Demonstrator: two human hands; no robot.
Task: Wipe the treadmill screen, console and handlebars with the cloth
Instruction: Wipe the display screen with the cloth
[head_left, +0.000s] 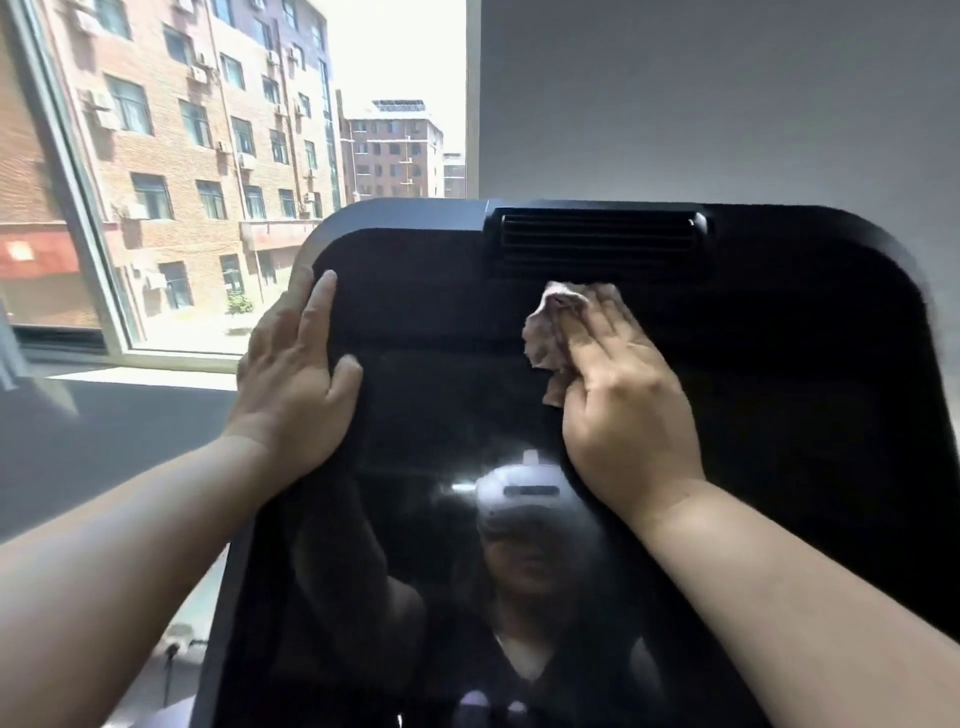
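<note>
The treadmill console (805, 364) is a big black panel that fills the middle and right of the view. Its dark glossy screen (441, 415) reflects a person wearing a headset. My right hand (623, 395) lies flat on the panel just below the vent, fingers straight, pressing a crumpled pinkish cloth (550, 332) against the surface. The cloth sticks out from under my fingers to the left. My left hand (296, 379) rests on the console's left edge, with the thumb on the front face and the fingers around the rim. No handlebars are in view.
A slatted vent (597, 239) sits at the console's top centre. A window (208, 182) at left shows brick buildings outside, with a sill (130, 374) below it. A grey wall (727, 104) rises behind the console.
</note>
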